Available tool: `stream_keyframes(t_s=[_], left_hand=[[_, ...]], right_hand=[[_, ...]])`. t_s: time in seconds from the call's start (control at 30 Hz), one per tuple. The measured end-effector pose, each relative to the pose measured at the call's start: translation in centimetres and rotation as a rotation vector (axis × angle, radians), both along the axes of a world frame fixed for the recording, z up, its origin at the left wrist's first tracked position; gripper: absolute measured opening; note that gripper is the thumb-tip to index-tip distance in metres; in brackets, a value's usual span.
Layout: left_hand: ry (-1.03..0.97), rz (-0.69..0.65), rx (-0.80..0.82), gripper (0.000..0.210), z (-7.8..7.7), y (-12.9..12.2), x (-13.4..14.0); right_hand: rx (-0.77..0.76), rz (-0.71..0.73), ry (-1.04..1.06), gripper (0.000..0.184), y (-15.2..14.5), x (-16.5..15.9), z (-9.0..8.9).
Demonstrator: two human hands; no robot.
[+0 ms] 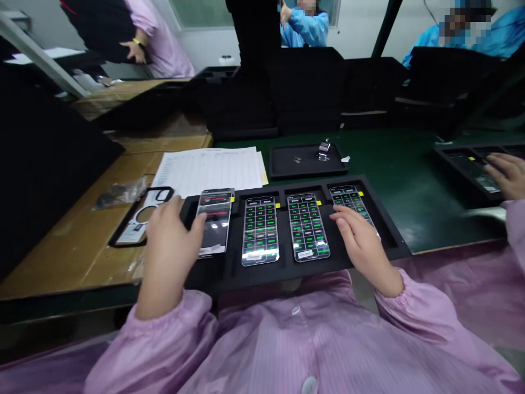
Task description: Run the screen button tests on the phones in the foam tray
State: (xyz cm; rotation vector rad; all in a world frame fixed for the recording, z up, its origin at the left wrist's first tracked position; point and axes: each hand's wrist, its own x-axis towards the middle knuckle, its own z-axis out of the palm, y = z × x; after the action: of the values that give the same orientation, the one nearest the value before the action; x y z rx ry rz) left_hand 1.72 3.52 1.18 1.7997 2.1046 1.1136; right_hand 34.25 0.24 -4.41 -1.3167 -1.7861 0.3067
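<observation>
Over black foam tray (381, 219): left hand (170, 243) pinching lit glass smartphone (214, 221) by edge; right hand (361, 241) resting spread on 4th phone (348, 200).

One head-worn camera is looking forward and down from just above the person's chest, sitting close over the black tray (381, 216) at the near edge of the counter (410, 180). It is facing across the counter toward co-workers standing well beyond. No second view is sharing the scene.
</observation>
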Motion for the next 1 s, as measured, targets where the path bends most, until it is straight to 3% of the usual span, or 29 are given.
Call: stream_keyframes(t_s=[0.07, 0.17, 0.3, 0.43, 0.6, 0.67, 0.77, 0.87, 1.0], left_hand=[[0.178, -0.006, 0.071, 0.044, 0.0, -1.2, 3.7], [0.203, -0.318, -0.111, 0.058, -0.7, -2.7, 9.9], [0.226, -0.432, -0.304, 0.069, -2.0, -3.4, 14.5], [-0.056, -0.419, -0.425, 0.067, -2.1, -2.9, 14.9], [-0.706, -0.27, -0.443, 0.064, -1.5, -1.4, 14.8], [-0.911, -0.322, -0.562, 0.058, -1.2, -0.7, 15.1], [-0.992, -0.447, -0.723, 0.037, -1.0, 0.3, 15.4], [-0.994, -0.404, -0.67, 0.023, -0.9, 0.7, 15.4], [-1.109, -0.395, -0.492, 0.023, 0.0, 0.0, 15.1]], right_hand=[[-0.004, 0.021, -0.062, 0.046, -0.1, -0.4, -0.2], [-0.012, 0.009, -0.141, 0.056, -0.2, -0.8, -0.6], [-0.041, 0.018, -0.151, 0.062, -0.4, -1.0, -0.7], [-0.157, 0.133, -0.097, 0.064, -0.5, -0.7, -0.5], [-0.251, 0.179, 0.021, 0.067, -0.4, -0.3, -0.3], [-0.258, 0.181, 0.046, 0.068, -0.3, -0.1, -0.3], [-0.239, 0.182, 0.063, 0.071, -0.2, -0.1, -0.5], [-0.166, 0.158, 0.17, 0.067, -0.8, -0.4, -0.5], [-0.143, 0.213, 0.74, 0.05, -2.7, -2.1, -0.1]])
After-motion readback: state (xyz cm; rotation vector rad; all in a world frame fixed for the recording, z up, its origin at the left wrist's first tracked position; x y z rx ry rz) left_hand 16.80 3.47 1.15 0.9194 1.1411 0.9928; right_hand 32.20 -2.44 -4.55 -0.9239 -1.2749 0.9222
